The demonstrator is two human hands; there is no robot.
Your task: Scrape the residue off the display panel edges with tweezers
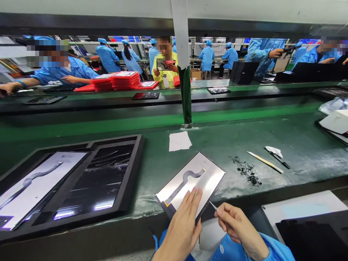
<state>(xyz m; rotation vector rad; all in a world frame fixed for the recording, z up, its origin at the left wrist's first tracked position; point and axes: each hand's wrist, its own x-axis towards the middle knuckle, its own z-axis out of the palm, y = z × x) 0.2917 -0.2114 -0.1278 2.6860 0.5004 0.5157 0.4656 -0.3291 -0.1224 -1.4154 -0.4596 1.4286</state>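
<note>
My left hand [182,222] lies over the lower part of a display panel [208,163], its thumb at the right edge, gripping it. The panel's back is silvery, with a grey curved ribbon cable [185,180] along it, and it sits tilted over the table's front edge. In my right hand [239,224] a thin, pale pointed tool [212,205] is pinched, its tip at the panel's right edge. The fingers hide most of the tool, so I cannot tell its exact kind. Farther right lie dark shreds [246,172] and a craft knife-like tool with a yellowish handle [265,162].
A black foam tray [140,156] at left bears another panel [51,174] and a glossy dark one. White paper sheets [179,141] lie behind my hands, and a black pen [280,159] at right. A post [186,94] stands before the conveyor [108,105]; co-workers in blue sit beyond.
</note>
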